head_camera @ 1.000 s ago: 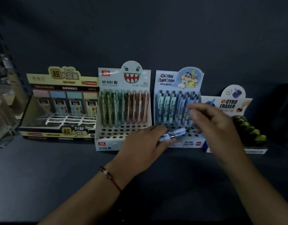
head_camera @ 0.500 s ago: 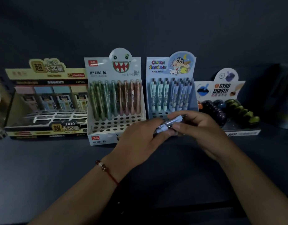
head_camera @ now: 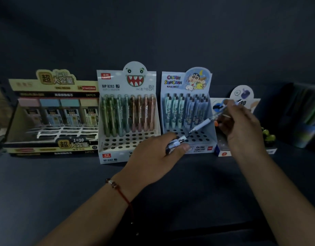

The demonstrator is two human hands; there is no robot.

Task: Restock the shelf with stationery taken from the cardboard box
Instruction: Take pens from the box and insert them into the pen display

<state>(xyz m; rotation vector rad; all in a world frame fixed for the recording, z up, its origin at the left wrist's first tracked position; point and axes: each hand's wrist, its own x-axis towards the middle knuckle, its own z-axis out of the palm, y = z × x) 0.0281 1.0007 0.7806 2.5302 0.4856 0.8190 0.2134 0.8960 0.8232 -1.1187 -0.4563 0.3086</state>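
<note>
My right hand (head_camera: 242, 128) holds a pale blue mechanical pencil (head_camera: 204, 124) tilted, its tip pointing down-left over the empty holes of the blue Crayon Shinchan display box (head_camera: 211, 139). My left hand (head_camera: 158, 155) grips a small bundle of similar pencils (head_camera: 177, 142) just in front of that box. Several pencils stand upright in the box's back rows. The cardboard box is not in view.
On the dark shelf from left: a yellow lead-refill display (head_camera: 52, 110), a white monster-face pencil box (head_camera: 128, 114) with empty front holes, then the gyro eraser display (head_camera: 242, 96) partly behind my right hand. Dark stacked items (head_camera: 302, 119) stand far right.
My right hand pulled one pencil out of the bundle in my left hand and lifted it up and right, tip toward the blue box. The left hand stayed put.
</note>
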